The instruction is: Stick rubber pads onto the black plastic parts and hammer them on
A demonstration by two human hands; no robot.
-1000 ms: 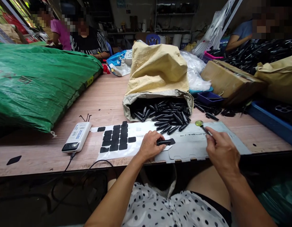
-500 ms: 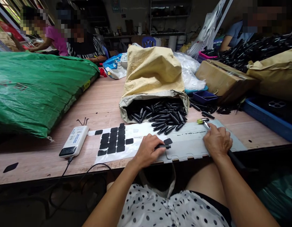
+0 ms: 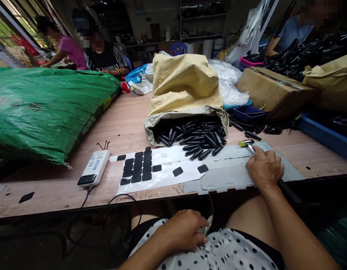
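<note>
My right hand [image 3: 265,167] is closed around a hammer [image 3: 246,143] with a metal shaft, a yellow-green tip and a dark handle trailing behind the wrist. The hammer head lies over a grey board [image 3: 224,176] at the table's front. Below the table edge, my left hand [image 3: 184,228] is over my lap beside the mouth of a pale bag [image 3: 210,215]. Its thumb and fingers are apart, with nothing visible between them. Black pen-shaped parts [image 3: 196,142] spill from a tan paper sack [image 3: 186,82]. Black rounded squares [image 3: 138,165] lie on white sheeting [image 3: 164,178].
A white power bank [image 3: 94,168] with a cable lies left, near a large green sack [image 3: 49,112]. To the right stand a cardboard box [image 3: 274,90], a purple tray [image 3: 249,113] and a blue tray [image 3: 325,137]. Co-workers [image 3: 105,56] sit across the table.
My left hand has moved down from the board to my lap, and the black part it held is no longer visible. My right hand still grips the hammer. The view has shifted slightly.
</note>
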